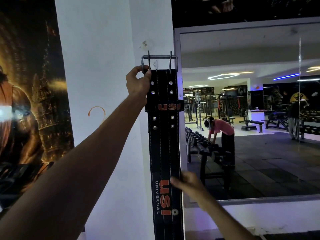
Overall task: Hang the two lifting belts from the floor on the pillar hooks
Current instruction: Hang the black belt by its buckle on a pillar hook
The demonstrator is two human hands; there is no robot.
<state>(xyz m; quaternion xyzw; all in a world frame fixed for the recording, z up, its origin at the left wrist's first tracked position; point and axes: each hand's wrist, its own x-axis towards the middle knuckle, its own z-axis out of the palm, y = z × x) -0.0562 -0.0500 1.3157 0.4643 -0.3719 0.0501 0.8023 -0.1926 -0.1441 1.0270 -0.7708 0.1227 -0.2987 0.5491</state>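
Observation:
A long black lifting belt [164, 149] with orange "USI" lettering hangs straight down against the white pillar [103, 66]. Its steel buckle [159, 57] is at the top, level with a small white hook [156, 64] on the pillar. My left hand [138, 82] pinches the buckle's left side and the belt's top corner. My right hand [186, 181] grips the belt's right edge lower down, thumb on the front. The belt's lower end runs out of view. No second belt is in sight.
A large framed wall mirror [251, 110] sits right of the pillar, reflecting gym machines, a dumbbell rack and two people. A dark poster [29, 101] covers the wall to the left.

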